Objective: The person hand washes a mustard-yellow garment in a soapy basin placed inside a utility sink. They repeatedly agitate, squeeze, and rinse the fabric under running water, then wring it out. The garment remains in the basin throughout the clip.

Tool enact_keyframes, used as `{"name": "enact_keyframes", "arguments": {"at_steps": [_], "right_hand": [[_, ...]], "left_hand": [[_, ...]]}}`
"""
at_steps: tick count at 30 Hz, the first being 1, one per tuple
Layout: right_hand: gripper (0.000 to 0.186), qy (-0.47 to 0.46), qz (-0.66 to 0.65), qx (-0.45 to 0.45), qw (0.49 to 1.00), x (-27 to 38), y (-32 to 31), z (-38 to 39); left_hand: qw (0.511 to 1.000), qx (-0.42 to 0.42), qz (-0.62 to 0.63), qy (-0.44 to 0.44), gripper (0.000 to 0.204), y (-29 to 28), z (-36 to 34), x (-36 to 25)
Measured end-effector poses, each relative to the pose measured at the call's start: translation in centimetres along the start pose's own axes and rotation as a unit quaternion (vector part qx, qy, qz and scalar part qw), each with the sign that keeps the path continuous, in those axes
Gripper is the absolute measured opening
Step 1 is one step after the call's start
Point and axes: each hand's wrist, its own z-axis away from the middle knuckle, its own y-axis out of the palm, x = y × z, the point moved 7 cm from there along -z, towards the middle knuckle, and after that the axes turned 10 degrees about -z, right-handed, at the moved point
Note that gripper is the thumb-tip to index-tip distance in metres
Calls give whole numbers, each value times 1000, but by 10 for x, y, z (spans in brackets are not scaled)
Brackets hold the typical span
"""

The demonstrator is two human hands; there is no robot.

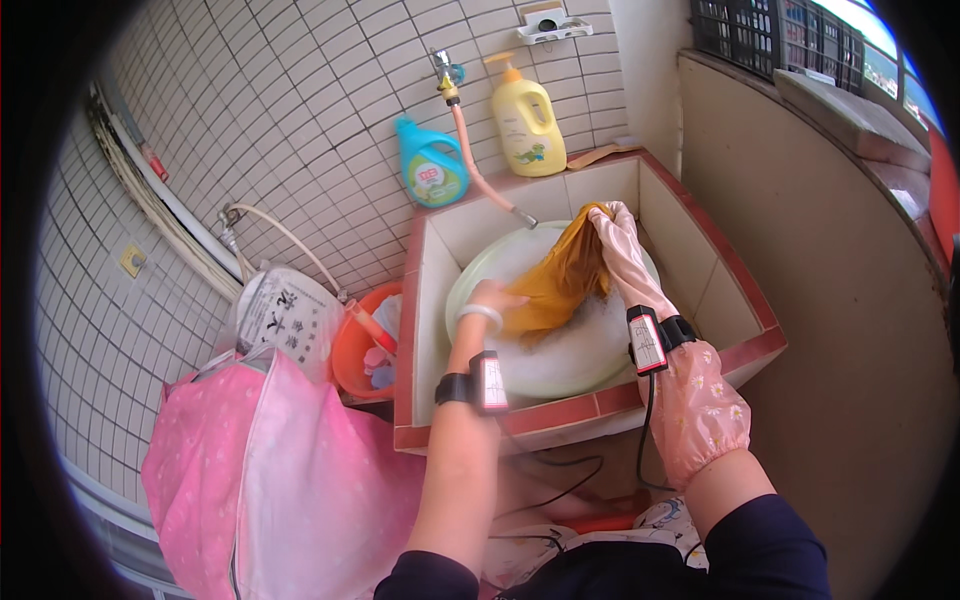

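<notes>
A mustard-yellow cloth [565, 278] is stretched between my two hands over a pale green basin [462, 290] of foamy water. My right hand [612, 222], at the end of a pink flowered sleeve cover [700, 400], is closed on the cloth's raised upper end. Lower and to the left, my left hand [497, 298] grips the cloth's other side, its fingers partly blurred and hidden by the folds. The lower part of the cloth hangs down to the suds [590, 345]. A white band circles my left wrist.
The basin sits in a tiled sink [735, 285] with a red rim. A pink hose [475, 165] hangs from the tap. Blue [432, 165] and yellow [528, 125] bottles stand behind. Left are an orange bucket [348, 360], a white sack [285, 315] and a pink cover [215, 440].
</notes>
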Motion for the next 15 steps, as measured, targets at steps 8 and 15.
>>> {"name": "enact_keyframes", "arguments": {"at_steps": [8,15], "right_hand": [[41,-211,195,67,956,0,21,24],[65,-39,85,251,964,31,109,89]], "left_hand": [[650,-34,754,91,39,4,-14,-14],[770,-99,621,107,45,28,-7,-34]]}}
